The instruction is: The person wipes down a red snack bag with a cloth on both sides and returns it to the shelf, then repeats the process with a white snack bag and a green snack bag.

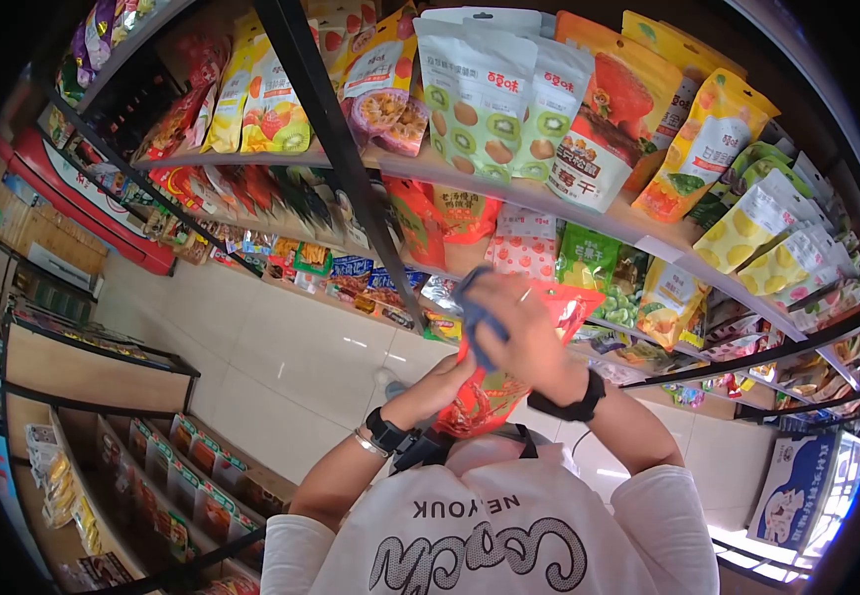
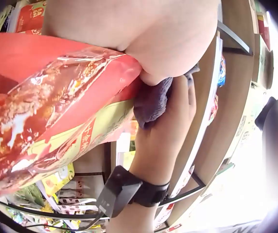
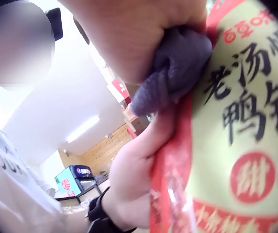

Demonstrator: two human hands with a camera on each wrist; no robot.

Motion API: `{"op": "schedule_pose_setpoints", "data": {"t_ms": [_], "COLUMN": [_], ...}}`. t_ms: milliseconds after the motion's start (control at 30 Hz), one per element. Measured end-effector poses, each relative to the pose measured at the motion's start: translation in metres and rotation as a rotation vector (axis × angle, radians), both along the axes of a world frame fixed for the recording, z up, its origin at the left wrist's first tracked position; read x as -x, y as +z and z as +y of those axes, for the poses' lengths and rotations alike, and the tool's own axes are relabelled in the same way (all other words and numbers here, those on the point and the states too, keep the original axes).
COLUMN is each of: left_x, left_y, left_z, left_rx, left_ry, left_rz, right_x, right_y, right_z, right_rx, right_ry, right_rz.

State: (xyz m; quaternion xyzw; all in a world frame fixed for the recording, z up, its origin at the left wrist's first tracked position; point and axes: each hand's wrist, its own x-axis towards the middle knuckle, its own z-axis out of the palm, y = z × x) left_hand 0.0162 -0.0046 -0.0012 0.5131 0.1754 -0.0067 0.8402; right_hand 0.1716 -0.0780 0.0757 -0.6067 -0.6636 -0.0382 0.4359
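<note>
A red and yellow snack pouch (image 1: 477,405) is held up in front of the chest. My left hand (image 1: 442,385) grips it by its side edge, thumb on the printed face. My right hand (image 1: 534,342) bunches a dark blue-grey cloth (image 1: 487,335) against the same edge, just above the left hand. In the right wrist view the cloth (image 3: 182,60) lies folded under the right fingers, touching the pouch's red border. Large black characters cover the pouch's yellow panel (image 3: 255,92). The left wrist view shows the pouch's glossy food picture (image 2: 42,107).
Ahead, an upper shelf (image 1: 390,164) carries several dried-fruit pouches, including green kiwi ones (image 1: 475,99). Red pouches (image 1: 415,223) stand on the shelf below. A black shelf post (image 1: 336,149) slants through the view. Behind at left is another rack of packets (image 1: 182,476).
</note>
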Motion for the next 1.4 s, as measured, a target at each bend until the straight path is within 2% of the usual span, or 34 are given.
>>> {"op": "schedule_pose_setpoints", "data": {"t_ms": [33,133,167,200,267,300,367,467,533,600,667,700,800,833,867,933,1000,1033,1133,1167,1233,1400], "left_x": [0.000,0.000,0.002,0.002,0.003,0.001,0.001,-0.002,-0.003,-0.004,-0.003,-0.003,-0.007,-0.007,-0.008,-0.010,-0.013,-0.016,-0.020,-0.019,-0.017,-0.015], "left_y": [0.003,0.003,-0.012,-0.008,0.005,0.016,0.020,0.017,0.011,0.014,0.018,0.020,0.021,0.021,0.022,0.026,0.031,0.033,0.025,0.026,0.029,0.027], "left_z": [-0.002,0.000,0.003,0.003,0.000,0.001,0.005,0.007,0.009,0.009,0.008,0.009,0.008,0.008,0.008,0.011,0.012,0.011,0.012,0.012,0.015,0.022], "left_rx": [-0.003,-0.010,-0.002,0.006,0.206,0.306,0.320,0.338,0.369,0.366,0.403,0.409,0.427,0.412,0.397,0.387,0.408,0.450,0.398,0.400,0.401,0.437], "left_ry": [0.003,0.039,0.064,0.086,0.187,0.236,0.229,0.238,0.222,0.221,0.207,0.208,0.249,0.236,0.225,0.210,0.207,0.215,0.226,0.211,0.185,0.300], "left_rz": [-0.008,-0.049,-0.068,-0.085,-0.147,-0.179,-0.174,-0.195,-0.214,-0.235,-0.253,-0.247,-0.233,-0.241,-0.251,-0.273,-0.295,-0.281,-0.264,-0.248,-0.219,-0.240], "right_x": [-0.011,-0.007,0.007,0.015,0.015,0.005,-0.020,-0.003,0.018,0.003,-0.034,-0.045,-0.017,-0.001,0.007,-0.001,-0.020,-0.025,0.009,0.021,0.027,0.033], "right_y": [-0.001,-0.004,-0.006,-0.015,-0.020,-0.021,-0.014,-0.023,-0.021,-0.021,-0.018,-0.013,-0.017,-0.021,-0.027,-0.027,-0.014,-0.014,-0.023,-0.026,-0.031,-0.057], "right_z": [0.003,-0.008,-0.015,-0.022,-0.028,-0.026,-0.019,-0.030,-0.046,-0.042,-0.034,-0.027,-0.043,-0.048,-0.056,-0.050,-0.042,-0.039,-0.042,-0.042,-0.046,-0.061], "right_rx": [0.022,-0.029,-0.021,0.054,0.019,0.023,-0.005,0.046,0.137,0.066,0.042,-0.051,0.063,0.062,0.112,0.030,0.044,0.023,0.012,0.031,0.048,0.078], "right_ry": [-0.129,-0.171,-0.057,0.047,0.076,-0.045,-0.295,-0.161,0.112,0.015,-0.326,-0.446,-0.162,-0.015,0.123,0.084,-0.257,-0.318,0.020,0.074,0.117,0.254], "right_rz": [-0.046,-0.078,-0.048,-0.106,-0.196,-0.156,-0.074,-0.051,-0.114,-0.159,-0.092,-0.015,-0.070,-0.058,-0.175,-0.217,-0.097,-0.097,-0.142,-0.269,-0.318,-0.457]}}
